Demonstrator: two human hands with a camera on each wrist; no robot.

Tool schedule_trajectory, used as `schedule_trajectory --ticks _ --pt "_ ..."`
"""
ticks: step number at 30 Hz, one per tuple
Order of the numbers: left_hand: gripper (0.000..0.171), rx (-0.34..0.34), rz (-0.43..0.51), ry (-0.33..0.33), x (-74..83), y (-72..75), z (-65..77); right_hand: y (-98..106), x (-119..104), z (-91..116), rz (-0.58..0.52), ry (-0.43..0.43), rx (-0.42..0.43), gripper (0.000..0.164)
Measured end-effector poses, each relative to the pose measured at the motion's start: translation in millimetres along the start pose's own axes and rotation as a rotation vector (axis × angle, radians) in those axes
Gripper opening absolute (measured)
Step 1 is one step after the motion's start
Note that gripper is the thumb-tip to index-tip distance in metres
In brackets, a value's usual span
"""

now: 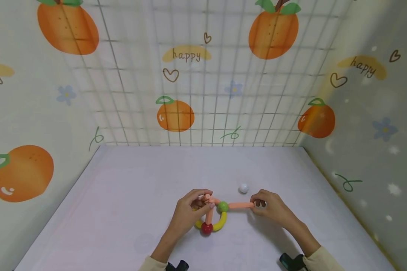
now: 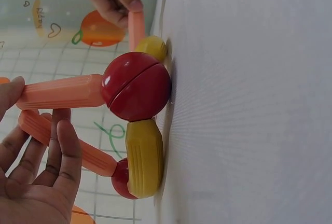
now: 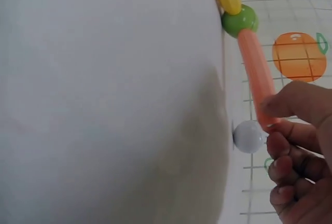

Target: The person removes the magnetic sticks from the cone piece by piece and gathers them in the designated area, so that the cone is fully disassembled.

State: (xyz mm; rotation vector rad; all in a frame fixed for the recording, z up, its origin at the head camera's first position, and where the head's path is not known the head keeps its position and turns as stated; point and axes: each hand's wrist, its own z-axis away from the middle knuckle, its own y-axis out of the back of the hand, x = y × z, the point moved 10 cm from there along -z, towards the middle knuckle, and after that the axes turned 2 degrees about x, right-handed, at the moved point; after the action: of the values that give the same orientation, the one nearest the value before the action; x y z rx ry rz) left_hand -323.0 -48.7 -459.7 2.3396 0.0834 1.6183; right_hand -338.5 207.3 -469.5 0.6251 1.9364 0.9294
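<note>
On the white table lies a toy assembly of balls and rods. Curved yellow rods (image 1: 221, 223) join a red ball (image 1: 207, 229) and a green ball (image 1: 222, 206); a second red ball (image 2: 121, 179) shows in the left wrist view. Upright from the near red ball stands a salmon rod (image 2: 62, 92), its top between the thumb and fingers of my left hand (image 1: 186, 211). Those fingers also touch another slanting salmon rod (image 2: 96, 156). Thumb and forefinger of my right hand (image 1: 272, 206) pinch the free end of a salmon rod (image 1: 240, 205) attached to the green ball.
A loose white ball (image 1: 244, 188) sits on the table (image 1: 149, 169) just behind the right-hand rod. Curtains printed with oranges (image 1: 175, 115) hang over a wire grid at the back and along both sides.
</note>
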Motion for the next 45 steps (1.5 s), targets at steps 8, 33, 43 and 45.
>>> schedule_trajectory --ticks 8,33,43,45 --pt "0.038 -0.002 -0.001 -0.005 -0.1 -1.5 -1.6 -8 3 3 0.013 0.025 -0.043 0.014" --pt "0.035 -0.004 0.015 -0.006 3.4 0.1 -1.0 -9 -54 -15 -0.077 0.053 -0.060 0.022" --pt "0.032 -0.004 0.003 -0.016 -0.7 -1.0 -1.1 -45 -72 -36 -0.016 0.119 -0.070 0.018" --pt "0.029 -0.001 -0.006 -0.020 -0.7 -1.2 -1.9 -49 -73 -38 -0.013 0.133 -0.066 0.018"
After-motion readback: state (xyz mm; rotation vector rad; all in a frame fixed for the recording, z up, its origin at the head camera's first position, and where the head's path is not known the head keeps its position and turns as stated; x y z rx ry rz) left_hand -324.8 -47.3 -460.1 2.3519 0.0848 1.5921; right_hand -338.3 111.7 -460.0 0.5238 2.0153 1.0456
